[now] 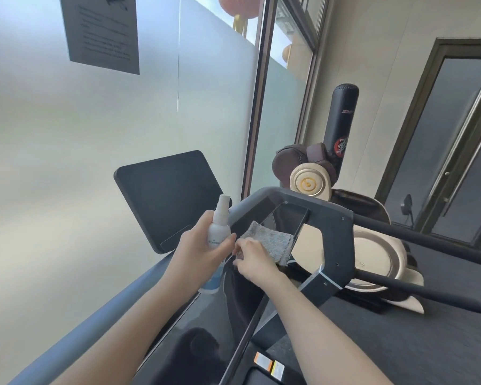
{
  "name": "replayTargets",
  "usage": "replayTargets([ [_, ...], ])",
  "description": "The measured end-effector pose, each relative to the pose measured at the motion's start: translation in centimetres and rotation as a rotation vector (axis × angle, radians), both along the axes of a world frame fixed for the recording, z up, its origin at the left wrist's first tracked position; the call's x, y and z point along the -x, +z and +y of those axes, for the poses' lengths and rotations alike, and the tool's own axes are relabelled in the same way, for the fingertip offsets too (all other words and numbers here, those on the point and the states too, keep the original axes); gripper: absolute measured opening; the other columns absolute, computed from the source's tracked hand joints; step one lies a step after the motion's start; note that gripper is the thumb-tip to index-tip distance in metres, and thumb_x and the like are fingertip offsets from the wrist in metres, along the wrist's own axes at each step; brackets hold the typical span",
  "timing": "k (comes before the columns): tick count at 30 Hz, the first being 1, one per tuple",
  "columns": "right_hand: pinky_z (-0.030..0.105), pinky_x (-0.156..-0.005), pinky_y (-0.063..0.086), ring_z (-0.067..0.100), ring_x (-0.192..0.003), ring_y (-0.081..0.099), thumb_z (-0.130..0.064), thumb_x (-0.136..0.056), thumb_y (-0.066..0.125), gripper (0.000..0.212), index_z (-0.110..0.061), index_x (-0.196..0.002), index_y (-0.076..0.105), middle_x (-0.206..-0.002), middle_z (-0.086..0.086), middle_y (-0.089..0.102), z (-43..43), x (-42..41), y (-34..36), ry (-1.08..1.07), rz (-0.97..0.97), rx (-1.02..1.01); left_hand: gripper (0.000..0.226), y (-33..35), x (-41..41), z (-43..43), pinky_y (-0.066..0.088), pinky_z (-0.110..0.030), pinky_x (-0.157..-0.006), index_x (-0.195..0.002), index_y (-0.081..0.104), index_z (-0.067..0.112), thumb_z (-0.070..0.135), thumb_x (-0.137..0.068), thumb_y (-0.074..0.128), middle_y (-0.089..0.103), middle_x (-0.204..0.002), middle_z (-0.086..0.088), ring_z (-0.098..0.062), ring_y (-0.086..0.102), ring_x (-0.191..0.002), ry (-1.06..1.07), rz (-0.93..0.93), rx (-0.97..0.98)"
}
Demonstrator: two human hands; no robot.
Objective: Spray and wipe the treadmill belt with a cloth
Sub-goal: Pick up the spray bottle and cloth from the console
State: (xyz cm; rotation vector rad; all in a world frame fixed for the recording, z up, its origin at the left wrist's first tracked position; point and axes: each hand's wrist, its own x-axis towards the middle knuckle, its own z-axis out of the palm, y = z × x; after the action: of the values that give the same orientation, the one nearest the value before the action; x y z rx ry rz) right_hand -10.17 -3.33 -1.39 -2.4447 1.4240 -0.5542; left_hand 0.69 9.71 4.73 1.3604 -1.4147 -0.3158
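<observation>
The left hand [197, 245] is wrapped round a small white spray bottle [218, 226], holding it upright with the nozzle up, just in front of the dark screen [167, 195]. Beside it, the right hand [252, 257] lies on a grey cloth [272, 243], fingers bent and pinching its near edge. The cloth is draped over the treadmill's console frame [331, 232].
</observation>
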Motion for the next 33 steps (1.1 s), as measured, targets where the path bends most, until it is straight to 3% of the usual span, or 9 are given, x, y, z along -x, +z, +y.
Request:
replayTargets([
  [4, 0.031, -0.083, 0.043, 0.019, -0.095, 0.048, -0.014, -0.087, 0.060, 0.018, -0.015, -0.105, 0.057, -0.103, 0.001, 0.051, -0.8, 0.1, -0.5, 0.037, -0.011, 0.009, 0.015, 0.0, -0.1, -0.6, 0.052, -0.038, -0.064, -0.091, 0.050, 0.016, 0.023, -0.087, 0.062, 0.059, -0.077, -0.006, -0.026, 0.056, -0.072, -0.009, 0.017, 0.002],
  [8, 0.032, -0.084, 0.045, 0.014, -0.100, 0.052, -0.039, -0.086, 0.062, 0.037, -0.020, -0.117, 0.055, -0.109, -0.004, 0.053, -2.3, 1.4, 0.8, -0.020, -0.131, 0.049, 0.013, -0.1, -0.4, -1.0, 0.045, -0.019, -0.054, -0.089, 0.050, 0.018, 0.023, -0.086, 0.062, 0.058, -0.073, -0.004, -0.010, 0.049, -0.058, -0.023, 0.024, 0.003],
  [11, 0.034, -0.091, 0.045, 0.018, -0.111, 0.052, -0.031, -0.092, 0.056, 0.034, -0.016, -0.122, 0.055, -0.118, 0.001, 0.056, -5.5, 2.9, 2.0, -0.133, -0.203, 0.087, 0.013, -0.1, -0.7, -1.4, 0.049, -0.029, -0.059, -0.090, 0.050, 0.018, 0.023, -0.087, 0.062, 0.060, -0.074, -0.006, -0.022, 0.054, -0.064, -0.028, 0.043, -0.003],
  [16, 0.043, -0.109, 0.029, 0.028, -0.135, 0.034, -0.027, -0.097, 0.045, 0.047, -0.016, -0.142, 0.036, -0.146, 0.008, 0.040, -10.9, 3.6, 1.2, -0.201, 0.053, -0.088, 0.013, -0.8, -1.0, -1.8, 0.045, -0.026, -0.058, -0.088, 0.050, 0.020, 0.023, -0.086, 0.063, 0.058, -0.074, -0.005, -0.021, 0.053, -0.065, -0.030, 0.057, 0.027],
  [21, 0.049, -0.114, 0.019, 0.041, -0.140, 0.021, -0.033, -0.099, 0.036, 0.052, -0.027, -0.148, 0.021, -0.157, 0.008, 0.017, -12.9, 2.3, -0.1, -0.245, 0.095, -0.230, 0.017, -1.1, -1.2, -2.2, 0.045, -0.030, -0.059, -0.089, 0.049, 0.013, 0.024, -0.086, 0.063, 0.057, -0.074, -0.006, -0.023, 0.051, -0.067, -0.033, 0.044, 0.025],
  [24, 0.047, -0.111, 0.019, 0.038, -0.139, 0.023, -0.029, -0.098, 0.040, 0.053, -0.026, -0.148, 0.021, -0.156, 0.007, 0.022, -13.1, 1.6, -0.8, -0.218, 0.079, -0.232, 0.017, -1.1, -1.2, -2.0, 0.047, -0.030, -0.059, -0.089, 0.049, 0.015, 0.024, -0.086, 0.062, 0.057, -0.073, -0.005, -0.021, 0.052, -0.065, -0.043, 0.041, 0.033],
  [28, 0.042, -0.107, 0.025, 0.029, -0.135, 0.030, -0.021, -0.092, 0.054, 0.048, -0.016, -0.138, 0.042, -0.143, 0.010, 0.042, -13.0, 1.3, -0.7, -0.220, 0.039, -0.088, 0.016, -1.2, -1.4, -1.9, 0.049, -0.033, -0.062, -0.090, 0.049, 0.016, 0.024, -0.086, 0.063, 0.057, -0.074, -0.004, -0.024, 0.055, -0.070, -0.034, 0.052, 0.023],
  [30, 0.040, -0.101, 0.032, 0.031, -0.127, 0.038, -0.021, -0.088, 0.060, 0.026, -0.015, -0.113, 0.061, -0.128, 0.010, 0.054, -13.0, 1.6, -0.3, -0.230, -0.006, -0.038, 0.015, -1.2, -1.5, -1.9, 0.050, -0.033, -0.063, -0.090, 0.049, 0.017, 0.024, -0.086, 0.063, 0.057, -0.075, -0.003, -0.022, 0.056, -0.070, -0.023, 0.061, 0.019],
  [33, 0.036, -0.085, 0.043, 0.031, -0.105, 0.054, -0.020, -0.083, 0.066, 0.010, -0.013, -0.078, 0.061, -0.099, 0.009, 0.063, -12.7, 2.6, 0.3, -0.222, -0.156, -0.038, 0.014, -1.1, -1.6, -1.9, 0.051, -0.033, -0.063, -0.088, 0.049, 0.020, 0.024, -0.086, 0.063, 0.058, -0.074, 0.000, -0.020, 0.057, -0.068, -0.010, 0.071, 0.010],
])
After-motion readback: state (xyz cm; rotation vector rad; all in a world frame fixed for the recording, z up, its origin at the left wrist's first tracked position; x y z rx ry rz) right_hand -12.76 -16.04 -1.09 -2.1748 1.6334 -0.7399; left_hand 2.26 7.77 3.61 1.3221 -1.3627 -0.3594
